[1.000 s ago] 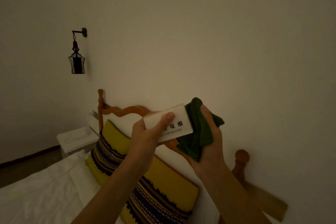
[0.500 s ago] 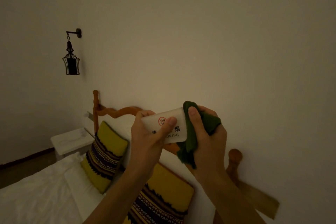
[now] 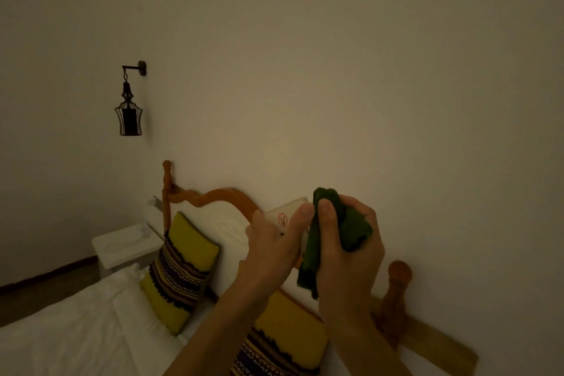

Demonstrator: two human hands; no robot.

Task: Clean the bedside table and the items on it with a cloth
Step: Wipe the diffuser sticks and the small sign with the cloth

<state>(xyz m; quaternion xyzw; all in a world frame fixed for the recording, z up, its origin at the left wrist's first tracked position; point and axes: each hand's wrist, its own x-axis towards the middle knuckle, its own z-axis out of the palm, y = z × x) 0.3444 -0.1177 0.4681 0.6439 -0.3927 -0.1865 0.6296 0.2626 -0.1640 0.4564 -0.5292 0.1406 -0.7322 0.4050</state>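
Observation:
My left hand [image 3: 274, 247] holds a white no-smoking sign [image 3: 283, 214] up in front of the wall, and only its top corner with the red symbol shows. My right hand [image 3: 348, 256] grips a bunched dark green cloth [image 3: 351, 223] and presses it against the sign's right side. The cloth hangs down below my thumb. A white bedside table [image 3: 125, 246] stands far left beyond the bed, away from both hands.
Below my arms is a bed with white sheets [image 3: 67, 323] and two yellow patterned pillows [image 3: 180, 272]. A carved wooden headboard [image 3: 213, 195] runs along the wall, with a post [image 3: 396, 284] at the right. A black lantern lamp [image 3: 128, 110] hangs on the wall.
My right hand has slid the cloth leftward over the sign, now covering most of its face and the printed text. Both hands have drawn closer together.

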